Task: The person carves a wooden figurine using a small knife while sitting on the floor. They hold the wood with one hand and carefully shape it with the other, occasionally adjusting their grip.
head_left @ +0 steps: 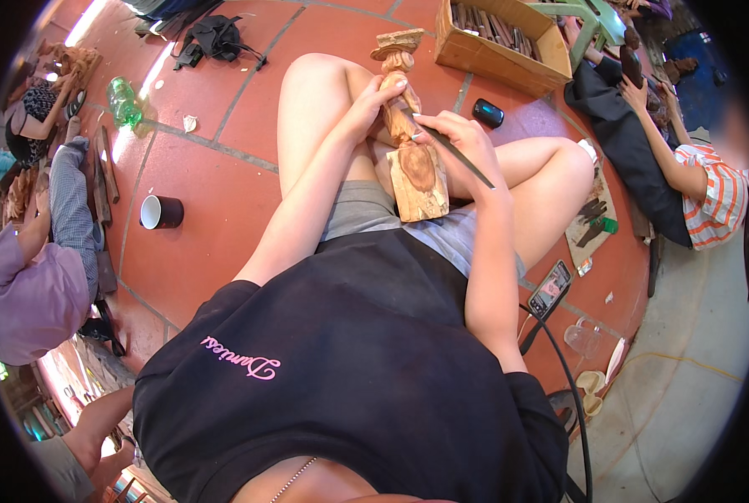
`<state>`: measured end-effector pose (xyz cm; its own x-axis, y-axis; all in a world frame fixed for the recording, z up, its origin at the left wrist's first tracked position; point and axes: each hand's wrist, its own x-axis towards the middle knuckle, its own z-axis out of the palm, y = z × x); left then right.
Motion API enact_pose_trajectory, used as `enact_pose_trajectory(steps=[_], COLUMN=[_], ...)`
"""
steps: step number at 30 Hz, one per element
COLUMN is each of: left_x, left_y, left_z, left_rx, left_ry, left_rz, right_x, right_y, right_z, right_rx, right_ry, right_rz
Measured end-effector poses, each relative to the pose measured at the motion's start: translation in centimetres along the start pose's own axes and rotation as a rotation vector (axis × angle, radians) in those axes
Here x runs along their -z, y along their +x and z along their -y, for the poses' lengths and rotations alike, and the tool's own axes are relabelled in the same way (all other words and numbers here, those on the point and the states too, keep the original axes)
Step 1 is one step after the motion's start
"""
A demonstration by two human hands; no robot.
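Between my bent legs a wood carving [422, 172] leans, with a thick, squared, pale base in my lap and a flared top pointing away from me. My left hand [374, 102] is closed round its upper part, the thumb lying along the wood. My right hand [458, 138] grips a slim, dark, flat file [462, 158]. The file slants across that hand, one end by the carving's middle and the other pointing back over my wrist. The fingertips of my right hand are close to the carving; whether they touch it I cannot tell.
A cardboard box [508, 50] of tools stands beyond my right knee, near a black device [488, 113]. At left are a dark cup [161, 212] and a green bottle [124, 102]. A phone [550, 287] with a cable lies at right. Other people sit on both sides.
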<state>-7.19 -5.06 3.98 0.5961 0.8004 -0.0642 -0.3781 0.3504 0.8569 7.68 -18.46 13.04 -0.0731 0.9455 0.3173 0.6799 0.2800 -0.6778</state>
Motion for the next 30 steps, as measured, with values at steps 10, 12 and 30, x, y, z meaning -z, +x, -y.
enact_pose_trajectory(steps=[10,12,30], left_x=[0.0,0.2,0.2], left_y=[0.2,0.3,-0.4], left_z=[0.1,0.4,-0.5], left_rx=[0.016,0.002,0.016], left_ry=[0.113,0.132,-0.039], left_rz=[-0.009,-0.015,0.125], right_x=[0.9,0.4,0.4], right_y=[-0.2,0.0,-0.7], right_z=[-0.1,-0.4,-1.7], right_rx=[0.053,0.099,-0.304], right_ry=[-0.023,-0.072,0.357], right_rz=[-0.009,-0.072,-0.169])
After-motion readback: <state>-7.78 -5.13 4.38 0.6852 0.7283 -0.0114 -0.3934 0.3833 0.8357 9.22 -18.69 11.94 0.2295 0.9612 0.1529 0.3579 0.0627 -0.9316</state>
